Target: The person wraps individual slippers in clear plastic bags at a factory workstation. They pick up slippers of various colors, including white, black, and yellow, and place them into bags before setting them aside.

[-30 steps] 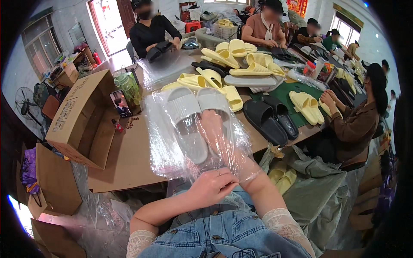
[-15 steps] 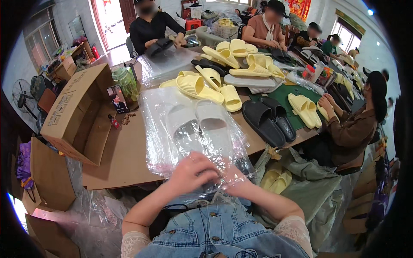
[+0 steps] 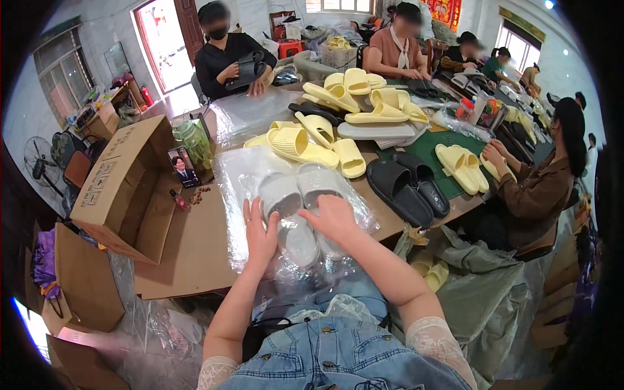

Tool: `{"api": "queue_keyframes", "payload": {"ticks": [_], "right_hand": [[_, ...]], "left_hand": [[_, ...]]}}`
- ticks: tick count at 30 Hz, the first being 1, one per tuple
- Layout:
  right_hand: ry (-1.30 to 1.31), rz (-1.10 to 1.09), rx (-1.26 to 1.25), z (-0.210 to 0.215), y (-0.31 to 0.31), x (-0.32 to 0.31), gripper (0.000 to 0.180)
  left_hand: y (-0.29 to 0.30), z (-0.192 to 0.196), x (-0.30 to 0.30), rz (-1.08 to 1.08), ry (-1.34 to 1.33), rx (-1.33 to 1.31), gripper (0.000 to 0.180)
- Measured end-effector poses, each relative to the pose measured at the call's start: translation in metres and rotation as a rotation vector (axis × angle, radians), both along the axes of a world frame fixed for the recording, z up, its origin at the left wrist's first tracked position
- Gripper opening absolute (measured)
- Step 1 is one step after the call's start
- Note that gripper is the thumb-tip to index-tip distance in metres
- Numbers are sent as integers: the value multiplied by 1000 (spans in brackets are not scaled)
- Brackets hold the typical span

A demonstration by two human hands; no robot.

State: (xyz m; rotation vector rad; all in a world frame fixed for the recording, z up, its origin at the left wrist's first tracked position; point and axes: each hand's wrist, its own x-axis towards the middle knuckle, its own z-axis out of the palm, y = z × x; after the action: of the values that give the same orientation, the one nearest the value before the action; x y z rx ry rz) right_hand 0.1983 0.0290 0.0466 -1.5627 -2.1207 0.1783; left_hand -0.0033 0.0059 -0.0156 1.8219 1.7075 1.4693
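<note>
A pair of light grey slide slippers (image 3: 300, 244) lies side by side in a clear plastic bag (image 3: 354, 192) at the table's front edge, toes pointing away from me. My left hand (image 3: 261, 235) rests along the outer side of the left slipper, with its fingers stretched forward and thumb apart. Over the strap of the right slipper lies my right hand (image 3: 333, 220), its thumb spread toward the gap between the two slippers; some of its fingertips are hard to make out. More flat clear bags (image 3: 229, 172) are stacked beneath the pair.
Yellow slippers (image 3: 302, 146) are heaped beyond the bags, with black slippers (image 3: 406, 185) to the right. On the left stand an open cardboard box (image 3: 117, 195), a phone (image 3: 184, 168) and a green-tinted jar (image 3: 190, 140). Co-workers sit around the table; one holds a black slipper (image 3: 247, 70).
My hands have moved forward from the bag's near end onto the slippers, and their fingers have spread. The co-worker at the far left has raised the black slipper.
</note>
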Motion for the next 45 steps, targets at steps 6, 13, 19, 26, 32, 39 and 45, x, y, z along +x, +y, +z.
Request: {"api": "queue_keyframes", "payload": {"ticks": [6,13,19,26,32,39,45], "right_hand": [[71,-135,19,-42,27,-34,49],[202,-27,132,-63,26,-22,29],[235,52,3,-54,-49,47,27],[161,56,-269,-47,-155,190,23],[259,-352,-503,-48,-231,309,21],[-30,-745,-781,-113,-232,399,31],[-8,-1010,-527,-202,-162,424,40]], "left_hand": [[-1,-18,-1,-31,-83,-12,56],[0,-24,2,-5,-241,60,51],[3,-31,2,-13,-234,35,50],[6,-44,-3,-53,-102,-22,46],[2,-37,0,-13,-13,-16,43],[0,-33,0,-65,-44,-8,43],[3,-37,1,-46,-24,-7,43]]}}
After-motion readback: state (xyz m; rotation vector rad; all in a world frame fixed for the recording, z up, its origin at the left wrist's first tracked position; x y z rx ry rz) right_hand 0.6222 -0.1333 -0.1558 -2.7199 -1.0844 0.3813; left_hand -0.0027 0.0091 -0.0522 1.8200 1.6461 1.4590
